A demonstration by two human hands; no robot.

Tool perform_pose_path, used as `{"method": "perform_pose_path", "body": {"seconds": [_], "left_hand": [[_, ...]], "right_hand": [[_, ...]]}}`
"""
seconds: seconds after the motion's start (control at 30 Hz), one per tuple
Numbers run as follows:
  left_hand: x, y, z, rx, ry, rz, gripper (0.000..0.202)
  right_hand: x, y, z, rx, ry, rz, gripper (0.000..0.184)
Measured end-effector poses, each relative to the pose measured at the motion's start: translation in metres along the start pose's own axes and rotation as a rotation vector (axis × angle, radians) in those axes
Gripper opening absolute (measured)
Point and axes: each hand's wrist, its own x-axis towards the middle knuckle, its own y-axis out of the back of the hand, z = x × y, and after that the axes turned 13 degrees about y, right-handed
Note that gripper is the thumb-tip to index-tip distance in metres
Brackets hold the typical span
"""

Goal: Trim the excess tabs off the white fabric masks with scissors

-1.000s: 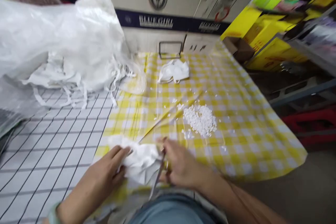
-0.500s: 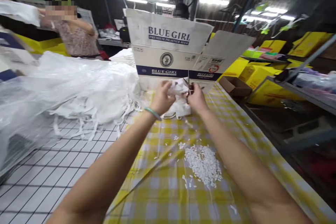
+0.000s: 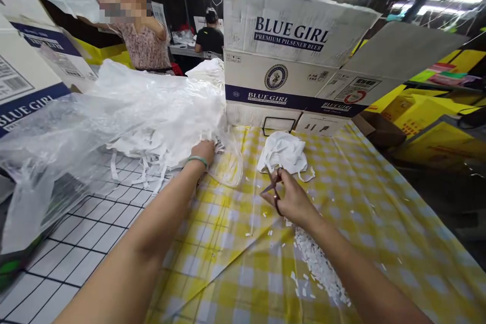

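My left hand (image 3: 203, 153) reaches into the mouth of a large clear plastic bag (image 3: 114, 126) full of white masks with straps; its fingers are hidden among the white pieces. My right hand (image 3: 289, 197) is closed on a pair of scissors (image 3: 274, 188), blades pointing up-left, just in front of a small pile of white masks (image 3: 283, 154) on the yellow checked tablecloth (image 3: 364, 212). A heap of small white cut bits (image 3: 317, 266) lies beside my right forearm.
An open "Blue Girl" cardboard box (image 3: 288, 76) stands behind the pile. Another box (image 3: 23, 81) is at far left. A person (image 3: 140, 40) holding up white material stands behind the bag; another person (image 3: 210, 35) is further back. Yellow boxes (image 3: 429, 111) at right.
My hands held a white mask and the scissors raised by the box; the mask now lies on the pile, my left hand has moved left into the bag, my right hand lowered.
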Motion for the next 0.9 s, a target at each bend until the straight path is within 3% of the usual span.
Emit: {"method": "perform_pose_path", "body": {"seconds": [0.07, 0.13, 0.27, 0.37, 0.43, 0.5, 0.57, 0.67, 0.83, 0.9], "left_hand": [[-0.009, 0.018, -0.006, 0.025, -0.006, -0.005, 0.035], [-0.036, 0.045, -0.017, 0.06, 0.002, 0.017, 0.027], [-0.126, 0.105, -0.034, 0.104, 0.011, 0.093, 0.031], [-0.199, 0.133, -0.041, 0.118, 0.014, 0.189, 0.03], [-0.234, 0.139, -0.049, 0.197, 0.019, 0.061, 0.025], [-0.251, 0.14, -0.058, 0.299, 0.026, -0.097, 0.017], [-0.247, 0.136, -0.064, 0.341, 0.045, -0.002, 0.02], [-0.209, 0.12, -0.058, 0.287, 0.072, 0.237, 0.024], [-0.111, 0.063, -0.015, 0.263, -0.039, 0.001, 0.019], [-0.082, 0.042, 0.002, 0.283, -0.057, -0.105, 0.029]], "right_hand": [[0.001, -0.004, -0.013, 0.002, 0.095, -0.052, 0.03], [-0.004, -0.004, -0.019, 0.013, 0.108, -0.084, 0.028], [-0.022, -0.009, -0.031, 0.087, 0.022, -0.171, 0.031], [-0.033, -0.025, -0.049, 0.163, 0.047, -0.243, 0.027], [-0.039, -0.036, -0.06, 0.196, 0.075, -0.27, 0.026], [-0.045, -0.045, -0.067, 0.199, 0.085, -0.289, 0.026], [-0.049, -0.051, -0.07, 0.193, 0.069, -0.295, 0.027], [-0.053, -0.055, -0.075, 0.204, 0.025, -0.257, 0.03], [-0.054, -0.059, -0.092, 0.23, 0.015, -0.235, 0.029], [-0.056, -0.058, -0.097, 0.243, 0.009, -0.233, 0.029]]}}
